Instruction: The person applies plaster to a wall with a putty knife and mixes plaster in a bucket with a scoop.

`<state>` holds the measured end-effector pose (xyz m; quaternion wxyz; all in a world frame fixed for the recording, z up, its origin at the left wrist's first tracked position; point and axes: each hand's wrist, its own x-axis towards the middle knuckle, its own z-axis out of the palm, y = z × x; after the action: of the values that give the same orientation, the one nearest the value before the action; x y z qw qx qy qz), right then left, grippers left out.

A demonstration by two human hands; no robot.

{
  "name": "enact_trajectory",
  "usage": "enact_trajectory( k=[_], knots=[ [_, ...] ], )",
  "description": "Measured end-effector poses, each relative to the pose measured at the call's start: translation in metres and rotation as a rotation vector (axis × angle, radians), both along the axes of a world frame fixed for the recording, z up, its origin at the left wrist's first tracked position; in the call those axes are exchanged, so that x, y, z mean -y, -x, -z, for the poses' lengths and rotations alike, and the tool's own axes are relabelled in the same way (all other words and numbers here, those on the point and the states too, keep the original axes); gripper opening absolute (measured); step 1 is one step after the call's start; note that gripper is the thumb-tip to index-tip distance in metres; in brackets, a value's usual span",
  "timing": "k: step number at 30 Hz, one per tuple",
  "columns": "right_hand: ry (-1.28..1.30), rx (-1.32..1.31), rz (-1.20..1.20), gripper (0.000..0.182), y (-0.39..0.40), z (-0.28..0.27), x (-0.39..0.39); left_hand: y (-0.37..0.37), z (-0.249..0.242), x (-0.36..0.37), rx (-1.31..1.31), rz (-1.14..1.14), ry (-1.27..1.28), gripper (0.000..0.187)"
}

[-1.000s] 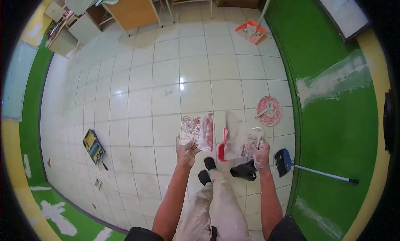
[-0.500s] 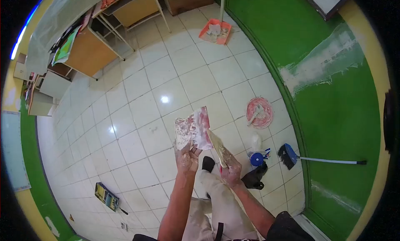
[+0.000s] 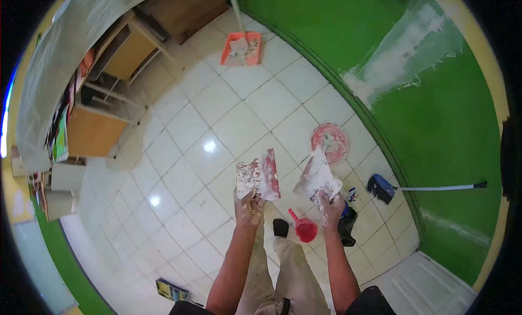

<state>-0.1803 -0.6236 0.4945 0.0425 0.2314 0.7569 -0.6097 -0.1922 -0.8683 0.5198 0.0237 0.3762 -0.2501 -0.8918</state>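
Note:
My left hand is closed on the lower edge of a red putty spreader, a flat rectangular plate smeared with whitish putty. To its right, my right hand grips a second flat spreader heaped with white putty, its broad side turned up. A gap separates the two tools. Beyond the right one lies a round red lid coated in putty, with a tool resting on it, partly hidden. Below, between my forearms, a red dipper sits on the floor.
Beside my right wrist lies a black plastic bag. A blue broom leans toward the green wall, which bears a putty patch. An orange dustpan holds debris. Desks stand left; a paint tray lies lower left.
My right hand has moved right, away from the left spreader, and its spreader has turned from edge-on to flat, showing white putty. The view has shifted, and the red dipper now shows fully.

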Motion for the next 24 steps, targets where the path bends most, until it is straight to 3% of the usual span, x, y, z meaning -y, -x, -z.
enact_trajectory(
  k=[2,7,10,12,14,16,17,18,20,21,22,24],
  knots=[
    [0.241,-0.157,0.267,0.025,0.036,-0.035,0.020,0.030,0.002,-0.005,0.009,0.067,0.034,0.049],
    [0.251,-0.234,0.356,0.023,0.094,-0.027,0.029,0.105,0.012,-0.009,0.041,0.237,0.081,0.060],
    [0.329,-0.068,0.307,0.023,0.092,0.013,0.029,0.139,0.025,-0.004,0.105,0.331,0.065,0.064],
    [0.067,-0.051,0.077,0.024,0.089,0.021,0.034,0.165,0.037,0.008,0.091,0.367,0.023,0.066],
    [0.086,0.016,0.214,0.026,0.085,0.025,0.033,0.195,0.048,0.016,0.059,0.449,0.010,0.073],
    [0.204,0.025,0.564,0.026,0.068,0.055,0.020,0.219,0.059,0.023,0.090,0.546,-0.004,0.068],
    [0.217,-0.094,0.684,0.031,0.078,0.033,0.019,0.229,0.057,0.018,0.094,0.621,0.124,0.050],
    [0.212,-0.094,0.716,0.031,0.063,0.055,0.009,0.235,0.066,0.018,0.096,0.653,0.122,0.050],
    [0.498,-0.095,0.916,0.036,0.018,0.122,-0.017,0.244,0.092,0.016,0.056,0.778,0.073,0.034],
    [0.398,0.088,1.015,0.039,0.053,0.059,-0.011,0.248,0.094,0.011,-0.041,0.858,0.081,0.032],
    [0.381,0.092,1.053,0.039,0.038,0.115,-0.031,0.260,0.099,0.011,-0.030,0.893,0.062,0.032],
    [0.603,-0.228,1.184,0.040,-0.016,0.223,-0.049,0.270,0.113,-0.002,-0.001,1.006,0.103,0.043]
  ],
)
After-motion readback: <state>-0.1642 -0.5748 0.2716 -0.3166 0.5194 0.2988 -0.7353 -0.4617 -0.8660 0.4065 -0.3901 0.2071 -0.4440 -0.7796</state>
